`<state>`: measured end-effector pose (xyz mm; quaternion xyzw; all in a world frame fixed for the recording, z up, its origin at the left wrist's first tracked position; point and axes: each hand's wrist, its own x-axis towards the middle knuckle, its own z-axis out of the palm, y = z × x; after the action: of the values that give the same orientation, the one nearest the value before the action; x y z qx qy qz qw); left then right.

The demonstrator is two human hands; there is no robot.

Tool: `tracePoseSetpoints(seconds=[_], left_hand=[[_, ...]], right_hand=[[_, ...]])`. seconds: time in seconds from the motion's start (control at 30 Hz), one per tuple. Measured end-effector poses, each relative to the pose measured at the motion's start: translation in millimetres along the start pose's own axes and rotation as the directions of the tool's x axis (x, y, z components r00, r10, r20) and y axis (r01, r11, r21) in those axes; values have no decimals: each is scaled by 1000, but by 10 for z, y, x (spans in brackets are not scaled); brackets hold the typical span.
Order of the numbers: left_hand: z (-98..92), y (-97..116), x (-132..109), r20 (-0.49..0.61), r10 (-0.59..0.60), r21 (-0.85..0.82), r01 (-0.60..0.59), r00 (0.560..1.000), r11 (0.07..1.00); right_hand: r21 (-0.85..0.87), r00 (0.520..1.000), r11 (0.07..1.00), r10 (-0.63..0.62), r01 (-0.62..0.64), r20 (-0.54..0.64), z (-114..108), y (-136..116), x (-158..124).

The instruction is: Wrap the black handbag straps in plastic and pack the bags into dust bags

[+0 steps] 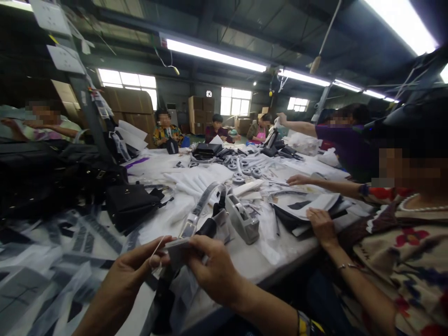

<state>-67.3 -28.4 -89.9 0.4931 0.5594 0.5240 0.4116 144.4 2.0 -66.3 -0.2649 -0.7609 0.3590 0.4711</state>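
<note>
My left hand [131, 270] and my right hand [213, 268] meet low in the middle, both pinched on a small grey wrapped piece [177, 249] with a thin white string by the left fingers. A dark strap [208, 226] rises from between the hands. A strip of clear tape [201, 207] stretches from the piece up toward the grey tape dispenser [241, 217], which stands just beyond my right hand on the white table [252, 261].
A black handbag [129, 203] and more dark bags [45, 177] lie at left. A person at right rests both hands [320, 224] on white and black sheets. Tape rolls [245, 170], white wrappers and several seated people fill the far end.
</note>
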Motion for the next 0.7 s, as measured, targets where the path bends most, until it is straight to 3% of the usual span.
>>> tracePoseSetpoints(seconds=[0.17, 0.27, 0.33, 0.4, 0.5, 0.57, 0.7], left_hand=[[24, 92, 14, -68, 67, 103, -60, 995, 993], [52, 197, 20, -82, 246, 259, -217, 966, 941], [70, 280, -1, -11, 438, 400, -397, 899, 826], [75, 362, -64, 86, 614, 515, -563, 784, 647], [51, 473, -257, 175, 765, 637, -664, 620, 393], [28, 529, -438, 173, 808, 699, -648, 563, 302], [93, 514, -813, 190, 840, 749, -628, 508, 210]], right_hand=[[-221, 990, 970, -75, 100, 119, 11, -2, 109], [-308, 975, 936, -116, 170, 189, 16, -5, 175], [-302, 969, 934, -132, 193, 209, 8, -3, 205], [-250, 966, 950, -132, 187, 220, -17, 9, 210], [-174, 965, 973, -108, 151, 239, -71, 65, 172], [-215, 967, 967, -85, 138, 241, -94, 134, 136], [-414, 959, 889, -83, 193, 269, -79, 309, 113]])
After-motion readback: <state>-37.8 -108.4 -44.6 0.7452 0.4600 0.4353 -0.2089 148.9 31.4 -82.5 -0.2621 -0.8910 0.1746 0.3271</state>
